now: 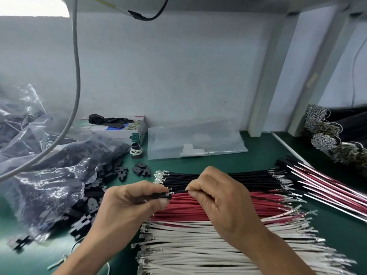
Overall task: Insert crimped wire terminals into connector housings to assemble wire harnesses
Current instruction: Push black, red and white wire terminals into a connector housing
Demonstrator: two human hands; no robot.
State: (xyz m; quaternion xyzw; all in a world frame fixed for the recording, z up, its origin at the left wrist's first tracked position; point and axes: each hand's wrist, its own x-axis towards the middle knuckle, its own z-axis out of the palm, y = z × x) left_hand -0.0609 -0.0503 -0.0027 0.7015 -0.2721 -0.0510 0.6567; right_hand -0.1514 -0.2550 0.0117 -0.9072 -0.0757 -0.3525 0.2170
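My left hand (137,201) pinches a small black connector housing (161,196) between thumb and fingers. My right hand (216,197) pinches a black wire (179,192) close to its metal terminal, whose tip meets the housing's right end. The wire trails off to the right behind my right hand. Below and behind my hands lie three flat rows of cut wires with crimped terminals: black wires (248,176), red wires (184,207) and white wires (188,245).
A clear plastic bag (49,175) spills loose black housings (99,187) at the left on the green mat (258,151). Finished harnesses (321,183) lie at the right, with bundled black wires (337,135) beyond. A flat clear bag (194,139) and a small box (127,128) stand at the back.
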